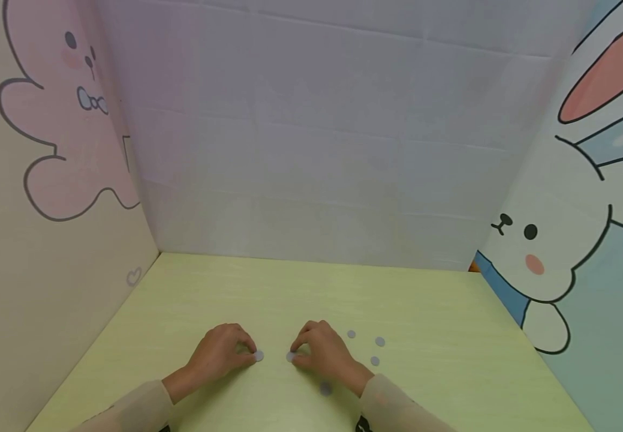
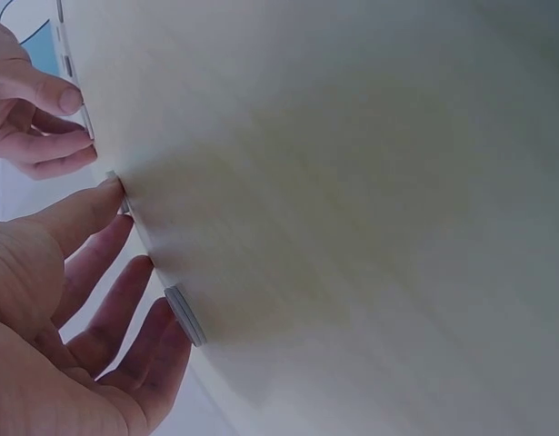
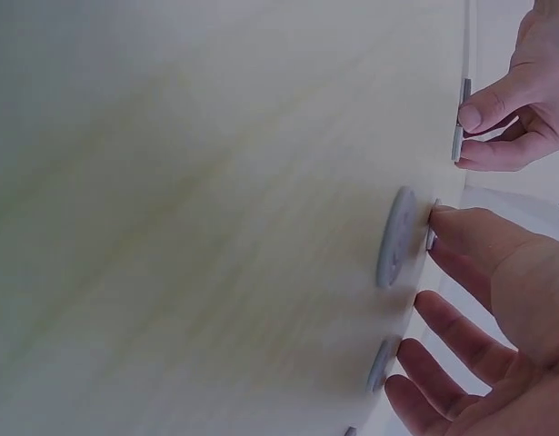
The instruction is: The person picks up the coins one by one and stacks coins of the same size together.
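Note:
My left hand point(image 1: 223, 349) pinches a small grey coin-like disc point(image 1: 259, 356) between thumb and fingertips, low over the table. Facing it, my right hand point(image 1: 326, 353) holds a similar grey disc point(image 1: 291, 356) by its edge, thumb on the near side. A narrow gap separates the two held discs. Under the left hand's outer fingers, the left wrist view shows a short stack of grey discs point(image 2: 184, 316), which the hand hides in the head view. Close to my right wrist lies another grey disc point(image 1: 325, 389), seen large in the right wrist view.
Three loose grey discs, a far one point(image 1: 351, 334), a right one point(image 1: 379, 341) and a nearer one point(image 1: 375, 360), lie right of my right hand. The pale yellow table point(image 1: 268, 288) is bounded by a white back sheet point(image 1: 311, 150) and side panels with cartoon animals.

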`<state>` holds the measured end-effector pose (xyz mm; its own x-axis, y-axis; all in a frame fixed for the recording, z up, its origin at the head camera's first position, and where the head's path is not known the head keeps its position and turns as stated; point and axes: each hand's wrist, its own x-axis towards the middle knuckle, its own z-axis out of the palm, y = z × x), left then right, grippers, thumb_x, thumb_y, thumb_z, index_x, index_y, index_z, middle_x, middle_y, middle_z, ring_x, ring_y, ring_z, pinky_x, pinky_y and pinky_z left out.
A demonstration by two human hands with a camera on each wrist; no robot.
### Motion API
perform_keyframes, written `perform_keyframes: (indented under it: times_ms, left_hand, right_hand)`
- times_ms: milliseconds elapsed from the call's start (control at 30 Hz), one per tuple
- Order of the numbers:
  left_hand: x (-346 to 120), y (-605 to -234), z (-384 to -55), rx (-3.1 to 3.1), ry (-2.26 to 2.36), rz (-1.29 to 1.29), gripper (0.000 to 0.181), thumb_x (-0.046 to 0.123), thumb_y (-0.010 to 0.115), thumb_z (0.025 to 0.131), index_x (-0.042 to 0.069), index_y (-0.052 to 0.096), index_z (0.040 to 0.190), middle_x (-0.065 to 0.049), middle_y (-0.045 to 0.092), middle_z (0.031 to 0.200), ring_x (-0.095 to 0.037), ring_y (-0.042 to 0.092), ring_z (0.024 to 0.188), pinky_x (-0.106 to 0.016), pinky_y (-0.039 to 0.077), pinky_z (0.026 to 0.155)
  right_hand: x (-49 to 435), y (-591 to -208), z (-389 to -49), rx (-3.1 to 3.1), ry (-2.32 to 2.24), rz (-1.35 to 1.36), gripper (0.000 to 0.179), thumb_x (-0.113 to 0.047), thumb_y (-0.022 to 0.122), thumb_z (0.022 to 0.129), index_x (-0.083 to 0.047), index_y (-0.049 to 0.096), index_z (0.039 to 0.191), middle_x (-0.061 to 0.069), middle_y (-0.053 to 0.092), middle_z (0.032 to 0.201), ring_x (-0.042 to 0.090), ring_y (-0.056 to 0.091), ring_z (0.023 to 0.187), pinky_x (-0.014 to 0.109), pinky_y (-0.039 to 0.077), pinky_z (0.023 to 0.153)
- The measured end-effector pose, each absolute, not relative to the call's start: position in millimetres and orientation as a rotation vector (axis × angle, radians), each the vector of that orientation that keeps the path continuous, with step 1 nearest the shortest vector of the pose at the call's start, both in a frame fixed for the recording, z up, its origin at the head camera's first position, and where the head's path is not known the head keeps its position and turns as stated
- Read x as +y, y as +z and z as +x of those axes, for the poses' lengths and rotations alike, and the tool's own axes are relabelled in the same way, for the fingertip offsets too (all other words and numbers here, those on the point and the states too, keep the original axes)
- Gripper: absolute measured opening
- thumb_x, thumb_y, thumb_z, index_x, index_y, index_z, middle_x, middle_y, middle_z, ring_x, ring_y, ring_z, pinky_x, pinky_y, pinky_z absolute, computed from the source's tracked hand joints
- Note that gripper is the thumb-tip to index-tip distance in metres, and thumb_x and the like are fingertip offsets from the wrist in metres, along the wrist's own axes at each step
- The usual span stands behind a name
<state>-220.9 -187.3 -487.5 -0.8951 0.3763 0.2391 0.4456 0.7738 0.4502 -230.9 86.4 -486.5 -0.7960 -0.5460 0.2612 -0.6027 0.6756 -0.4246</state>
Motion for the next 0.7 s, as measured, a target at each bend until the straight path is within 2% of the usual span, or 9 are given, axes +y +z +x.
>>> perform_keyframes:
  times_ms: [300,533,700]
  left_hand:
    - [-188,-486,-221,-2.843,-0.785,-0.661,0.013,0.031,0.094,0.080,0.027,0.083,0.084,0.017,0.072,0.090,-0.010,0.067,0.089,-0.037,0.056,0.082]
    - [-188,-483,-223,-2.850,-0.813,-0.655,0.018,0.034,0.093,0.082,0.024,0.082,0.093,0.016,0.074,0.093,-0.014,0.069,0.093,-0.037,0.056,0.083]
    - [-179,-481,-226,-2.807,-0.759,-0.709,0.019,0.027,0.094,0.081,0.022,0.082,0.096,0.014,0.074,0.092,-0.015,0.070,0.091,-0.038,0.056,0.083]
  right_hand:
    - [88,-490,-232,-2.754,0.832,0.953,0.005,-0.017,0.089,0.086,-0.018,0.087,0.091,-0.005,0.073,0.099,0.012,0.058,0.093,0.027,0.052,0.081]
    - [88,-488,-232,-2.804,0.864,0.911,0.007,-0.018,0.090,0.086,-0.019,0.087,0.093,-0.006,0.071,0.102,0.012,0.056,0.095,0.027,0.052,0.082]
    - [89,-488,-233,-2.817,0.873,0.904,0.008,-0.019,0.090,0.086,-0.019,0.087,0.094,-0.006,0.070,0.103,0.012,0.056,0.095,0.028,0.051,0.082]
